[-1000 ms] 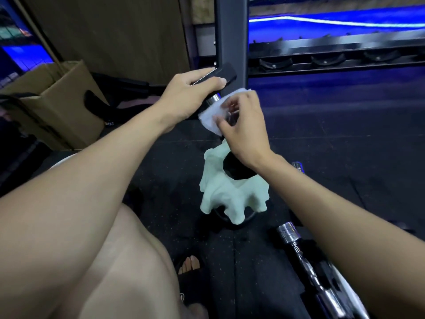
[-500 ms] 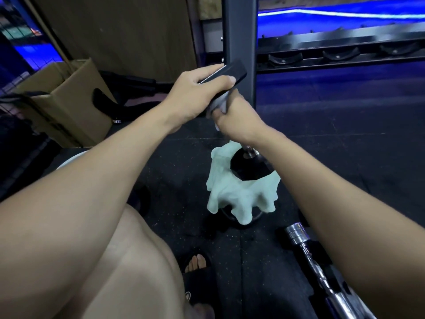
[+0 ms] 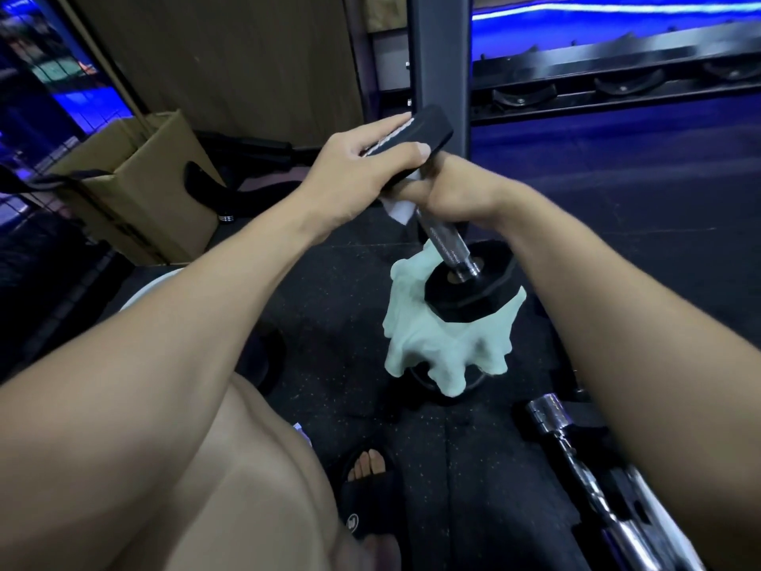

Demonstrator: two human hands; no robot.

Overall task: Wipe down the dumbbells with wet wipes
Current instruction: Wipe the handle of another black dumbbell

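A dumbbell (image 3: 449,249) is held upright and slightly tilted at the centre of the view, its lower black plate set on a pale green cloth (image 3: 444,348) that is draped over a dark round object on the black rubber floor (image 3: 617,224). The upper black plate is gripped by the left hand (image 3: 354,171), with the thumb curled over the near edge and the fingers laid across the top. The knurled chrome handle is enclosed just below that plate by the right hand (image 3: 457,191), whose fingers are curled tightly round the bar. A white wet wipe (image 3: 399,210) is pinched between that hand and the handle, with one corner seen hanging out beneath the left hand.

A second dumbbell (image 3: 576,459) is seen lying on the floor at lower right, its chrome bar partly covered by the right forearm. A bare knee is visible at lower left, and a foot in a black sandal (image 3: 366,488) is planted on the floor near the cloth. A brown cardboard box (image 3: 136,175) is seen open at the left, in front of a wooden panel. A grey upright post (image 3: 440,55) is seen behind the hands, and a dark storage rack (image 3: 597,84) is lit in blue at upper right.
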